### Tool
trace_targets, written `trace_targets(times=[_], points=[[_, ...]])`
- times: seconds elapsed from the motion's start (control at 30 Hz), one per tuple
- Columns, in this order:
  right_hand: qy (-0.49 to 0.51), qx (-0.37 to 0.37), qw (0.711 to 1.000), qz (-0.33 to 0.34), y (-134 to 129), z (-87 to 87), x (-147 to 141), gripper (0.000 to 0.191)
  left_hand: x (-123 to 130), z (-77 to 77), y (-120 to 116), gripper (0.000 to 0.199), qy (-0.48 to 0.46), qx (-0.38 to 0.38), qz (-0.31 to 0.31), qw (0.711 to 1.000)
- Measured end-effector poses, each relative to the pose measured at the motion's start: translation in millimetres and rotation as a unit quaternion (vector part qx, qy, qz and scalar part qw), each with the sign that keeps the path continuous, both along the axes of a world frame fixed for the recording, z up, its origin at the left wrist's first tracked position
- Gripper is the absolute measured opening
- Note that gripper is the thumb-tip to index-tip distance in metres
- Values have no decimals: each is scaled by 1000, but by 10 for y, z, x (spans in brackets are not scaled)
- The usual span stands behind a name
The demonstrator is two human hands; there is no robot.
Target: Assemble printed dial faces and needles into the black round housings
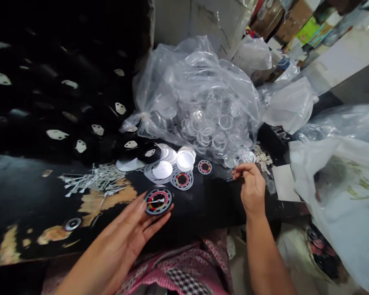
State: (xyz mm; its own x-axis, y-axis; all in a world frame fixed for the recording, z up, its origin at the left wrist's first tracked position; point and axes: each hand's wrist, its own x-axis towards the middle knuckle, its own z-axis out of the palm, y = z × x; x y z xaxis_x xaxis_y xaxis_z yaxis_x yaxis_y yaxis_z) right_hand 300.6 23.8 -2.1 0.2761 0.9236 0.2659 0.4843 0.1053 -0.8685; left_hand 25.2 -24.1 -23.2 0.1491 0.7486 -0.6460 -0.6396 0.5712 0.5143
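Observation:
My left hand [138, 223] grips a small round gauge [159, 200] by its rim, dial facing up. Its face is black with grey and red rings, and a white needle lies across it. Further right, my right hand [252, 186] is closed, fingertips pinched around a thin dark tool [233, 179] whose kind I cannot make out. That hand is just in front of the clear plastic rings at the bag's mouth. Between the hands lie printed dial discs [182, 179], a single dial disc [204, 166] and overlapping silver discs [162, 169].
A large clear bag [197, 78] of transparent round covers stands behind. White needles [95, 179] are piled at left, near a round metal part [73, 223]. Black pieces with white tabs [58, 134] fill the back left. A white bag [350, 196] bulges at right.

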Motion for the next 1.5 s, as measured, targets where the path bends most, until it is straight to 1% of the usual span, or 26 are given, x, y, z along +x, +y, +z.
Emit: trace_targets(times=[0.07, 0.1, 0.13, 0.2, 0.23, 0.27, 0.3, 0.37, 0.47, 0.53, 0.6, 0.7, 0.77, 0.8, 0.83, 0.87, 0.9, 0.93, 0.97, 1.0, 1.07, 1.1, 1.2, 1.33, 1.43, 1.5], points=[[-150, 37, 988, 2, -51, 145, -125, 20, 8, 59, 39, 36, 38, 21, 12, 999], [-205, 57, 977, 22, -73, 229, -240, 20, 19, 91, 55, 37, 47, 29, 12, 998], [-239, 69, 967, 58, -90, 306, -380, 20, 32, 123, 67, 37, 50, 35, 9, 998], [-252, 35, 948, 190, -100, 406, -691, 17, 59, 174, 80, 35, 55, 36, 8, 998], [-259, 14, 933, 250, -93, 421, -839, 15, 68, 190, 82, 35, 60, 34, 10, 998], [-271, 2, 916, 296, -80, 412, -971, 14, 74, 199, 81, 35, 69, 30, 13, 997], [-291, 0, 901, 321, -63, 383, -1080, 13, 74, 201, 78, 35, 78, 26, 18, 996], [-343, 22, 879, 331, -22, 291, -1223, 15, 60, 182, 69, 39, 89, 21, 22, 996], [-399, 55, 854, 330, 23, 171, -1306, 18, 30, 116, 50, 41, 82, 20, 27, 996], [-401, 61, 854, 327, 30, 150, -1342, 18, 21, 72, 40, 36, 79, -1, 43, 996], [-377, 39, 868, 319, 23, 176, -1392, 17, 24, 41, 39, 34, 75, -30, 67, 995], [-323, -44, 897, 299, 27, 251, -1449, 14, 30, 17, 58, 40, 74, -44, 89, 992], [-263, -93, 905, 323, 78, 278, -1408, 12, 22, 10, 79, 46, 87, -32, 89, 992], [-228, -103, 909, 332, 125, 275, -1353, 12, 15, 7, 90, 48, 95, -23, 89, 991], [-204, -100, 920, 319, 189, 258, -1279, 12, 7, 5, 100, 50, 101, -12, 89, 991], [-198, -91, 935, 279, 266, 227, -1191, 10, -1, 5, 108, 50, 101, 2, 90, 991], [-215, -82, 950, 213, 352, 185, -1098, 8, -8, 5, 114, 50, 98, 18, 89, 991], [-257, -80, 954, 133, 442, 136, -1008, 10, -14, 6, 117, 48, 93, 32, 88, 991], [-307, -90, 945, 69, 528, 85, -928, 17, -18, 8, 117, 45, 86, 41, 83, 992], [-353, -104, 929, 28, 603, 36, -862, 23, -21, 11, 115, 41, 77, 43, 73, 993], [-402, -127, 907, 18, 705, -39, -772, 27, -24, 20, 108, 37, 60, 28, 60, 996], [-402, -121, 907, 24, 730, -63, -746, 24, -24, 25, 106, 36, 54, 14, 59, 997], [-368, -73, 927, 22, 726, -89, -707, 20, -24, 37, 110, 40, 33, -16, 62, 997], [-340, -34, 939, 19, 676, -70, -701, 21, -24, 41, 135, 42, 16, -29, 59, 998], [-324, 8, 946, -24, 702, -42, -710, 24, -30, 53, 156, 43, 11, -33, 46, 998], [-336, -4, 941, -38, 756, -23, -707, 31, -39, 65, 165, 44, 9, -36, 38, 999]])
